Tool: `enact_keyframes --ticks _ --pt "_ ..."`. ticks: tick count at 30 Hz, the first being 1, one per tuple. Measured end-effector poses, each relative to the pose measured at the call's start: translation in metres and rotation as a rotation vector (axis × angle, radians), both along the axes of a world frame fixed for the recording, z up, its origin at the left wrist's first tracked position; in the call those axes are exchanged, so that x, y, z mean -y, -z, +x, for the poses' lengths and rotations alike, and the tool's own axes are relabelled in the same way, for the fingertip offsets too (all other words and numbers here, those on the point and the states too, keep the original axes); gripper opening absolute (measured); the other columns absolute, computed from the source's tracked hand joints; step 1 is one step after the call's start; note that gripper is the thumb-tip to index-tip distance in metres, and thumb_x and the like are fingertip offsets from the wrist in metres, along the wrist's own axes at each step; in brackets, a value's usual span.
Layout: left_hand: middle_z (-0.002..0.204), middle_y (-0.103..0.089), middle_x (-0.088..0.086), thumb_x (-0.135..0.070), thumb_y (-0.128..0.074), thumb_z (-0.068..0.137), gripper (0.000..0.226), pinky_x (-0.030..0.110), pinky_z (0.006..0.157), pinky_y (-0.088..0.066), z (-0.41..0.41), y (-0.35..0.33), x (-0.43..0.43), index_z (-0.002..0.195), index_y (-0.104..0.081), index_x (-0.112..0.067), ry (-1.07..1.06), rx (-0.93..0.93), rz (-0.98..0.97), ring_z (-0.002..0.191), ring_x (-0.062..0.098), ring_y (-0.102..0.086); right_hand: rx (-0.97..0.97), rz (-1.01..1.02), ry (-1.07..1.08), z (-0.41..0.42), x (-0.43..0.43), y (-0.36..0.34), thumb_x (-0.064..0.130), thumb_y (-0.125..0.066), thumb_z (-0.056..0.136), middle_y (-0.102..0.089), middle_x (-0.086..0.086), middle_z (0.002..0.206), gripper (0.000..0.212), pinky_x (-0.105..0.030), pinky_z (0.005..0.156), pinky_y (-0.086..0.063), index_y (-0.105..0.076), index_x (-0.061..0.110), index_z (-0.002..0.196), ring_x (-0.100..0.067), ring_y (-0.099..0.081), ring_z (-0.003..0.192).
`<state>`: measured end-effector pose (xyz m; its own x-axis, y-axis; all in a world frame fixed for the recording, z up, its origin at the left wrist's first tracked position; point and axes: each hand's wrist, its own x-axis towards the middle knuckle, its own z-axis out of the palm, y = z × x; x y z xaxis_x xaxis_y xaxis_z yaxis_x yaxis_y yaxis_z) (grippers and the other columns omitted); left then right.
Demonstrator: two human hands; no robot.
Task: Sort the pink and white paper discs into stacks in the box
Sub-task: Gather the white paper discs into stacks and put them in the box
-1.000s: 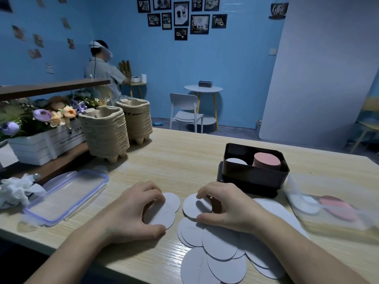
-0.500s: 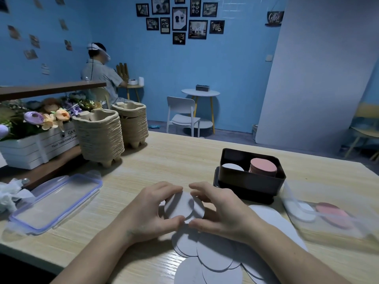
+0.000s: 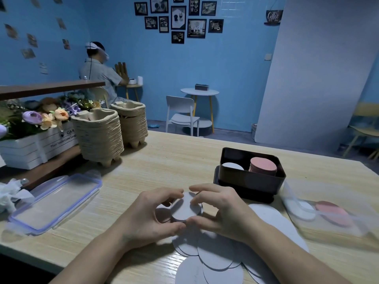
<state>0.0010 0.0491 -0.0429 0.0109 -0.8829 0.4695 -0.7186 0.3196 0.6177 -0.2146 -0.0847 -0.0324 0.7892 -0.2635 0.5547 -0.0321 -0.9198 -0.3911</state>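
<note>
My left hand (image 3: 150, 217) and my right hand (image 3: 220, 210) meet above the wooden table (image 3: 164, 160), and both grip the rim of a small stack of white paper discs (image 3: 185, 208) with curled fingers and thumbs. Several more white discs (image 3: 215, 257) lie spread on the table under and in front of my right wrist. The dark box (image 3: 251, 181) stands behind my right hand; it holds a low white stack (image 3: 232, 166) on its left side and a taller pink stack (image 3: 263, 164) on its right.
A clear plastic bag (image 3: 328, 216) with a white and a pink disc lies at the right. A clear lid (image 3: 55, 199) lies at the left, with crumpled tissue beside it. Pulp tray stacks (image 3: 98, 136) and a flower crate stand behind. A person sits in the background.
My hands came together from apart. The discs that lay flat under each hand are gathered into one small stack, now lifted between both hands.
</note>
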Motion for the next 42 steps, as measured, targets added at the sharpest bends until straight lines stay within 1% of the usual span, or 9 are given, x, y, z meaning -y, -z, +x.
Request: enact_keyframes --ticks 5,11,14,17,22,26,30,37,42 --pt "0.13 -0.069 -0.017 -0.038 -0.092 0.07 0.045 0.02 0.093 -0.053 0.003 0.003 0.004 0.111 -0.076 -0.033 -0.006 0.043 -0.01 0.121 -0.003 -0.063 -0.02 0.036 -0.013 0.001 0.002 0.0 0.062 -0.074 0.085 -0.067 -0.004 0.138 0.037 -0.029 0.101 -0.054 -0.068 0.029 0.099 -0.009 -0.062 0.131" --pt "0.126 -0.068 -0.017 -0.052 -0.09 0.07 0.044 0.024 0.094 -0.054 0.003 0.006 0.007 0.106 -0.076 -0.031 -0.002 0.099 -0.019 0.12 0.0 -0.063 -0.092 0.006 -0.069 0.003 0.001 -0.001 0.058 -0.076 0.084 -0.071 -0.005 0.121 0.042 -0.037 0.084 -0.055 -0.069 0.018 0.096 -0.024 -0.068 0.11" --pt "0.126 -0.068 -0.019 -0.053 -0.089 0.073 0.046 0.023 0.093 -0.055 0.003 0.005 0.005 0.112 -0.073 -0.033 -0.009 0.094 -0.029 0.121 0.0 -0.063 -0.116 0.012 -0.039 0.002 0.001 -0.001 0.055 -0.075 0.085 -0.068 0.001 0.128 0.036 -0.031 0.089 -0.054 -0.068 0.021 0.094 -0.014 -0.066 0.114" --pt "0.116 -0.07 -0.023 -0.05 -0.087 0.076 0.036 0.02 0.087 -0.054 0.003 0.004 0.001 0.103 -0.069 -0.034 -0.023 0.079 -0.051 0.113 0.0 -0.066 -0.101 0.025 -0.028 0.0 0.002 -0.001 0.054 -0.078 0.085 -0.066 0.004 0.129 0.031 -0.029 0.093 -0.054 -0.067 0.026 0.094 -0.008 -0.064 0.117" --pt "0.121 -0.071 -0.022 -0.052 -0.086 0.076 0.037 0.024 0.087 -0.057 0.004 0.005 0.002 0.105 -0.068 -0.037 -0.037 0.11 -0.02 0.119 -0.002 -0.064 -0.166 0.018 -0.026 0.001 0.002 -0.001 0.06 -0.075 0.086 -0.062 0.001 0.14 0.036 -0.023 0.1 -0.049 -0.065 0.029 0.103 -0.008 -0.058 0.129" --pt "0.123 -0.066 -0.027 -0.06 -0.081 0.078 0.054 0.024 0.094 -0.054 0.011 0.004 -0.001 0.125 -0.065 -0.039 -0.064 0.168 0.044 0.118 -0.002 -0.061 -0.206 0.008 -0.013 -0.002 0.001 -0.005 0.058 -0.075 0.088 -0.061 0.005 0.138 0.033 -0.017 0.096 -0.047 -0.066 0.028 0.1 0.007 -0.053 0.121" --pt "0.125 -0.055 -0.034 -0.064 -0.067 0.078 0.058 0.032 0.104 -0.047 0.025 0.003 -0.011 0.13 -0.06 -0.042 -0.185 0.279 0.088 0.123 -0.008 -0.05 -0.241 0.016 0.03 -0.006 0.004 -0.008 0.056 -0.077 0.087 -0.06 0.009 0.137 0.031 -0.009 0.084 -0.039 -0.068 0.028 0.098 0.026 -0.044 0.103" --pt "0.12 -0.055 -0.035 -0.066 -0.065 0.07 0.069 0.035 0.11 -0.045 0.029 0.007 -0.018 0.135 -0.056 -0.043 -0.269 0.247 0.169 0.122 -0.004 -0.051 -0.286 0.024 0.057 -0.008 0.006 -0.008 0.057 -0.078 0.085 -0.059 0.014 0.138 0.032 -0.013 0.087 -0.045 -0.068 0.031 0.102 0.016 -0.05 0.107" --pt "0.113 -0.064 -0.028 -0.063 -0.072 0.068 0.066 0.024 0.096 -0.052 0.027 0.003 -0.018 0.128 -0.062 -0.038 -0.28 0.173 0.142 0.113 -0.007 -0.058 -0.294 0.035 0.087 -0.009 0.006 -0.009 0.059 -0.078 0.084 -0.06 0.013 0.136 0.037 -0.018 0.093 -0.048 -0.069 0.029 0.103 0.005 -0.053 0.119"
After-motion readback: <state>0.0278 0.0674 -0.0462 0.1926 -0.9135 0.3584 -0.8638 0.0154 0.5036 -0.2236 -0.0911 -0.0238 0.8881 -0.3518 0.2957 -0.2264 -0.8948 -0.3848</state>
